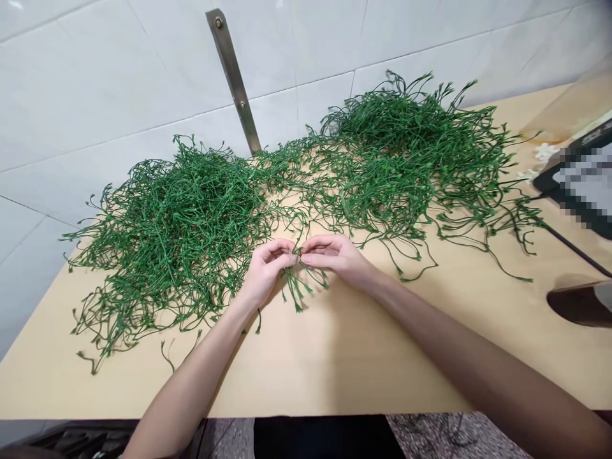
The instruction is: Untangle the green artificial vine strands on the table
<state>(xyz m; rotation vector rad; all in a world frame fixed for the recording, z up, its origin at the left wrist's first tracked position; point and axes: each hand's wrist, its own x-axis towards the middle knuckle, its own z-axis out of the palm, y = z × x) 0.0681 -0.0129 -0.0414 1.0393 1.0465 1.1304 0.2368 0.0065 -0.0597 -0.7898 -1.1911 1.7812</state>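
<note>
**Both hands pinched on one green sprig, between two piles**

Obs.: The left hand (265,271) and right hand (335,255) meet fingertip to fingertip over the table (335,363). Each has thumb and forefinger closed narrow on the same sprig (299,290). The other fingers curl loosely, not spread. The sprig's thin green stems hang just below the fingertips and fan toward the person, tips touching or nearly touching the table. Which it is cannot be told.

Surroundings: The left pile (176,229) of like stems lies just beyond and outward of the left fingers, with its nearest strands beside the knuckles. The right pile (406,153) lies beyond the right fingers, a little farther off. A thin band of strands joins the two piles just past the fingertips. A screen (583,185) with a cable (574,248) sits well apart, far outward of the right fingers. A metal strip (234,76) runs up the tiled wall beyond both piles.

Step, as judged: fine work at the pinch point on a single sprig, held free of both piles.

Next move calls for, as judged: a steady hold by one hand while the other shifts. The stems also need keeping clear of the loose strands just beyond the fingertips, which look apt to snag.
</note>
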